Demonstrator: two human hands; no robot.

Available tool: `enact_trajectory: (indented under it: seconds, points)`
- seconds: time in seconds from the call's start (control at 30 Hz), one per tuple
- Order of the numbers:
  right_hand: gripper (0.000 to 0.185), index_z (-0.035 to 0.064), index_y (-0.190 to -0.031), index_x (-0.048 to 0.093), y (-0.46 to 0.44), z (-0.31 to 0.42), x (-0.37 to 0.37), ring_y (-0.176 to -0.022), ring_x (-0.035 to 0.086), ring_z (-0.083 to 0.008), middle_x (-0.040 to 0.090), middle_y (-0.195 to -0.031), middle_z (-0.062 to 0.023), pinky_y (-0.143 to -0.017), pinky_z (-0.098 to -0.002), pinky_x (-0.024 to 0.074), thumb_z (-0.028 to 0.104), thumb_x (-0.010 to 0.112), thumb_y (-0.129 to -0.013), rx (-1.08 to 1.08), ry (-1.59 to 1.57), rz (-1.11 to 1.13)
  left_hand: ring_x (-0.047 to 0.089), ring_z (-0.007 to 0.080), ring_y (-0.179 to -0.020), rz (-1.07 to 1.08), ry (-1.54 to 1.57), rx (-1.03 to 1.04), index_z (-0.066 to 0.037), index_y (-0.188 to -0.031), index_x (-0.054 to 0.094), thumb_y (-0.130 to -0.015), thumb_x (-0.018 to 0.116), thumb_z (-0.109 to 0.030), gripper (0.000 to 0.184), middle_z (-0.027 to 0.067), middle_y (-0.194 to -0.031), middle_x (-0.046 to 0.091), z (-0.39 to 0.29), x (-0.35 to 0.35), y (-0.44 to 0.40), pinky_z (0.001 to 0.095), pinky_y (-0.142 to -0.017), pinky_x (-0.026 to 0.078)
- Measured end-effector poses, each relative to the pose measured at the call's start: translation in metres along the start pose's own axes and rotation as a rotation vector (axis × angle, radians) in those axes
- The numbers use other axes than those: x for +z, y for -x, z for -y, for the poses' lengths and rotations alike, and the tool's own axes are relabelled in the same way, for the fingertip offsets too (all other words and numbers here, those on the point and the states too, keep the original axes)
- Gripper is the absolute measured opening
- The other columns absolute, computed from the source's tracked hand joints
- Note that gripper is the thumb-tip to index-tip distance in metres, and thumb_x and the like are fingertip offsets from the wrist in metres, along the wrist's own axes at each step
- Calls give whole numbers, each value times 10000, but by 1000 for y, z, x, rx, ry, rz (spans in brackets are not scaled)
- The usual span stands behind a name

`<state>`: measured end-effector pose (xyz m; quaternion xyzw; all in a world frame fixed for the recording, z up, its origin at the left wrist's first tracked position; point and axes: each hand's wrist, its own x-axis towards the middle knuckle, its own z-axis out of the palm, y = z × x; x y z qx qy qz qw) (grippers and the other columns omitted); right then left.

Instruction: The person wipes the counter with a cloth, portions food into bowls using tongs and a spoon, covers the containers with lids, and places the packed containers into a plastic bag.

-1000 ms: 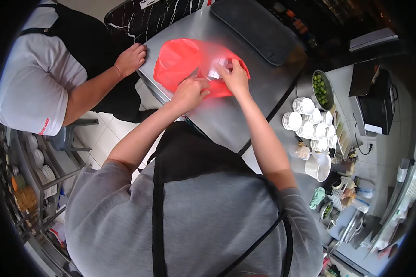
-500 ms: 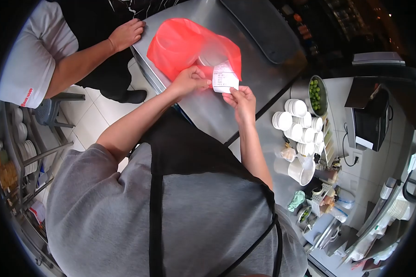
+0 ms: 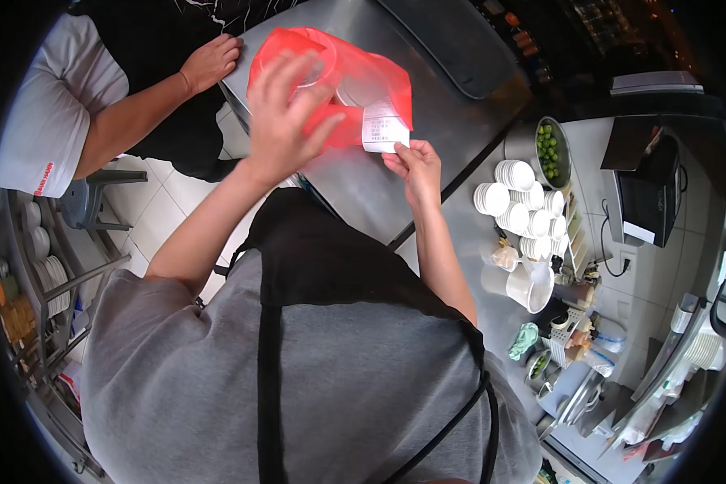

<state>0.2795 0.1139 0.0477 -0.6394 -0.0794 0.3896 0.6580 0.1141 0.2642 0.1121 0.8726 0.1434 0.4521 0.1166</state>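
A red plastic bag [image 3: 383, 77] lies on the steel table, with round clear containers [image 3: 319, 68] showing in and through it. My right hand [image 3: 418, 165] pinches the lower edge of a white printed receipt [image 3: 385, 127] that lies against the bag's near side. Over the bag's left part, my left hand [image 3: 286, 117] is raised with its fingers spread and nothing held in them. Whether its fingertips touch the bag I cannot tell.
A co-worker's hand [image 3: 211, 63] rests on the table's left edge. To the right stand stacked white cups [image 3: 512, 198], a bowl of green limes [image 3: 550, 153] and a white tub [image 3: 531, 286]. A dark tray [image 3: 452, 48] lies at the back.
My left hand has left the receipt's side, moved up and left over the bag, and opened. My right hand still holds the receipt.
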Motion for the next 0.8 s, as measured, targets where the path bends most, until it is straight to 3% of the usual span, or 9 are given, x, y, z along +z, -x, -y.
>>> enact_trajectory:
  seconds: [0.07, 0.17, 0.2, 0.33, 0.4, 0.5, 0.63, 0.7, 0.8]
  points:
    - [133, -7, -861, 449, 0, 0, 0, -655, 614, -195, 582, -758, -127, -591, -249, 522, 8, 554, -781, -1, 3, -3, 370, 330, -1058, -152, -212, -60, -94, -1025, 530, -615, 713, -208, 463, 112, -1172, 403, 8, -7, -8, 418, -850, 322]
    - [134, -7, -859, 451, -1, -1, 0, -654, 614, -192, 581, -750, -122, -589, -249, 522, 11, 557, -780, -4, 15, -5, 349, 315, -1082, -117, -184, -249, -90, -1124, 461, -596, 729, -211, 604, 112, -1200, 370, 33, -4, -4, 414, -870, 310]
    - [134, -7, -860, 451, -1, -1, 0, -655, 614, -191, 580, -746, -119, -589, -250, 522, 11, 557, -779, -6, 23, -9, 405, 297, -1050, -104, -189, -306, -67, -1143, 431, -599, 723, -164, 625, 125, -1149, 428, 37, -4, -3, 392, -866, 338]
    - [144, -3, -857, 454, -2, -2, 0, -639, 611, -180, 578, -732, -110, -585, -247, 521, 19, 568, -773, -21, 40, -18, 469, 283, -984, -90, 24, -456, -47, -1103, 447, -613, 701, -110, 556, 138, -1062, 490, 55, -4, -1, 356, -837, 376]
    - [141, 14, -827, 471, -3, -4, -1, -630, 593, -145, 578, -725, -87, -573, -235, 502, 37, 593, -761, -36, 108, -36, 507, 281, -925, -7, 266, -655, -29, -1054, 460, -626, 676, -75, 482, 139, -998, 524, 59, -2, 2, 332, -799, 401]
    - [137, 28, -795, 489, -5, -6, -5, -636, 567, -113, 577, -723, -61, -584, -219, 469, 49, 616, -747, -63, 230, -50, 492, 273, -955, 42, 393, -733, -20, -1014, 471, -630, 669, -71, 435, 140, -1027, 514, 57, -1, 2, 330, -810, 396]
    - [129, 34, -773, 503, -20, -19, -17, -648, 549, -96, 581, -742, -47, -610, -215, 441, 57, 627, -741, -180, 400, -77, 463, 283, -1004, -97, 77, -455, -28, -999, 483, -628, 667, -72, 416, 130, -1066, 498, 39, 0, -6, 344, -844, 372]
    - [141, 28, -806, 503, -23, -20, -17, -668, 555, -104, 590, -780, -64, -651, -224, 435, 57, 625, -741, -423, 535, -85, 401, 289, -1085, -245, -79, -119, -26, -1036, 476, -640, 672, -68, 444, 138, -1134, 449, 28, -2, -10, 356, -902, 329]
    - [215, 26, -910, 475, -14, -10, -11, -764, 558, -122, 589, -857, -114, -720, -242, 427, 36, 613, -745, -296, 371, -37, 330, 308, -1156, -167, -40, 30, -78, -1088, 476, -618, 701, -106, 522, 127, -1237, 369, 23, 5, -3, 397, -945, 278]
